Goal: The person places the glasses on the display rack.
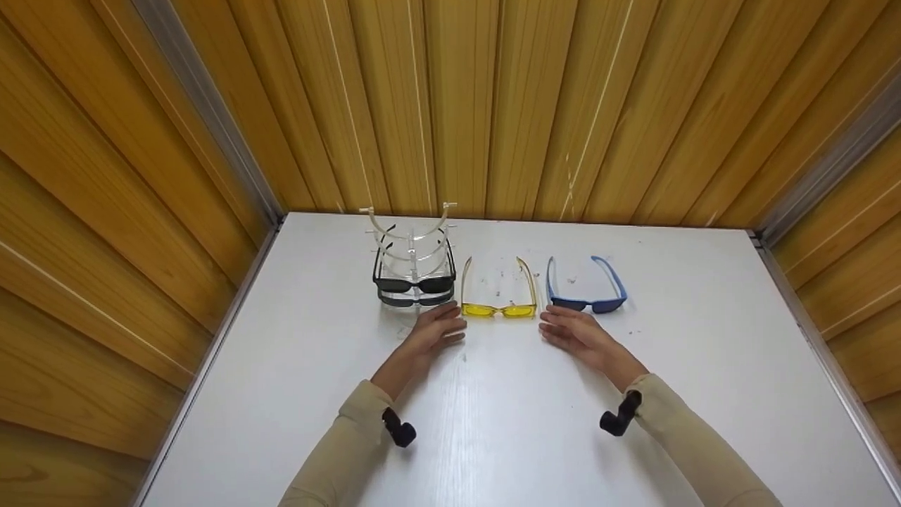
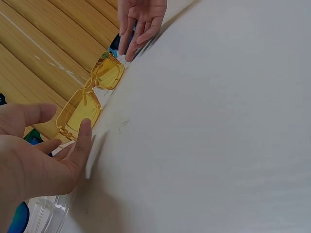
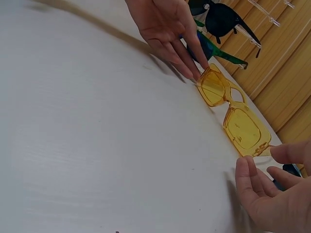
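Note:
Yellow-framed glasses (image 1: 498, 310) with yellow lenses stand on the white table, arms spread toward the back. My left hand (image 1: 431, 334) is at their left end, fingers loosely extended and close to the frame in the left wrist view. At the right end is my right hand (image 1: 578, 336), its thumb and fingers apart near the hinge in the right wrist view. Neither hand grips anything. Blue sunglasses (image 1: 618, 285) with dark lenses lie just beyond the right hand. To the left, black sunglasses (image 1: 415, 284) sit on a clear display rack (image 1: 412, 243).
A second pair of sunglasses (image 1: 408, 301), with green arms in the right wrist view, sits lower on the rack. The white table (image 1: 493, 436) meets wood-patterned walls (image 1: 457, 105) at the back and sides. Bare rack tiers rise above the black pair.

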### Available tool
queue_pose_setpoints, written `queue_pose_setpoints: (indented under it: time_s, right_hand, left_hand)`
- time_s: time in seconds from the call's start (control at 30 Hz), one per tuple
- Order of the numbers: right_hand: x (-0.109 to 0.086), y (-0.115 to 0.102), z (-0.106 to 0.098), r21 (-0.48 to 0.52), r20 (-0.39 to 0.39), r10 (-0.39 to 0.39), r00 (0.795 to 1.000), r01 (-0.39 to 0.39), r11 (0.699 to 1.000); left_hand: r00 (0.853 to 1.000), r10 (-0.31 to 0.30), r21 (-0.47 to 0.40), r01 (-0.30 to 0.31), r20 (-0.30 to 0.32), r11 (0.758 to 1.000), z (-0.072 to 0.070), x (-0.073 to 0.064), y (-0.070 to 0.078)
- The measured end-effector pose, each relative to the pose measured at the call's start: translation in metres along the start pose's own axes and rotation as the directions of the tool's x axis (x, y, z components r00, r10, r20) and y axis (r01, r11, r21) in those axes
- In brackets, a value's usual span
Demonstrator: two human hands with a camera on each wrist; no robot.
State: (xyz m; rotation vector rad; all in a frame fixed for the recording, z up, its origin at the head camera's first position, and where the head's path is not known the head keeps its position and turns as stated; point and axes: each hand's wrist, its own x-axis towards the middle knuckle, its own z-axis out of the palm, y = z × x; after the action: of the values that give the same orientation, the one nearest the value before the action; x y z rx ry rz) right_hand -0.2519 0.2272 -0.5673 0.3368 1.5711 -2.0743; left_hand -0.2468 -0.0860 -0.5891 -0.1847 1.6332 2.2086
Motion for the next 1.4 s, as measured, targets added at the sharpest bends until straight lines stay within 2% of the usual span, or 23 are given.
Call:
queue_pose_setpoints:
  time_s: [0.27,0.4,0.6,0.73,0.83,0.97,1.13,1.23,1.4]
  right_hand:
    - [0.009,-0.002,0.004,0.017,-0.005,-0.003,1.0,0.003,1.0]
    - [0.009,-0.002,0.003,0.02,-0.009,-0.004,1.0,0.004,1.0]
    - [0.004,0.001,0.0,0.016,-0.02,-0.013,1.0,0.013,1.0]
    - [0.0,-0.001,-0.004,-0.056,-0.014,-0.004,1.0,0.003,0.998]
    - [-0.005,-0.002,-0.006,-0.118,0.019,0.006,1.0,-0.004,0.993]
    - [-0.011,-0.002,-0.008,-0.156,0.073,0.027,0.997,-0.015,0.988]
    - [-0.018,-0.006,-0.011,-0.151,0.144,0.057,0.988,-0.035,0.988]
    - [-0.022,-0.009,-0.013,-0.155,0.179,0.073,0.981,-0.045,0.987]
    - [-0.027,-0.011,-0.016,-0.19,0.189,0.109,0.976,-0.072,0.979]
  left_hand:
    - [1.0,-0.005,-0.071,0.006,0.012,0.997,0.005,-0.003,0.001]
    - [1.0,-0.012,-0.076,0.012,0.008,0.997,0.005,-0.003,0.001]
    - [0.999,-0.038,-0.007,0.038,-0.015,0.999,0.002,-0.002,0.001]
    - [0.997,-0.064,0.055,0.067,-0.05,0.996,0.004,0.0,0.003]
    - [0.996,-0.07,0.092,0.075,-0.05,0.993,0.004,0.0,0.004]
    - [0.998,-0.056,0.086,0.057,-0.011,0.995,0.002,-0.003,0.005]
    - [0.997,-0.047,0.04,0.045,0.063,0.998,-0.001,-0.007,0.01]
    - [0.992,-0.055,0.01,0.054,0.111,0.998,-0.002,-0.012,0.015]
    - [0.979,-0.073,-0.009,0.076,0.191,0.997,-0.003,-0.022,0.021]
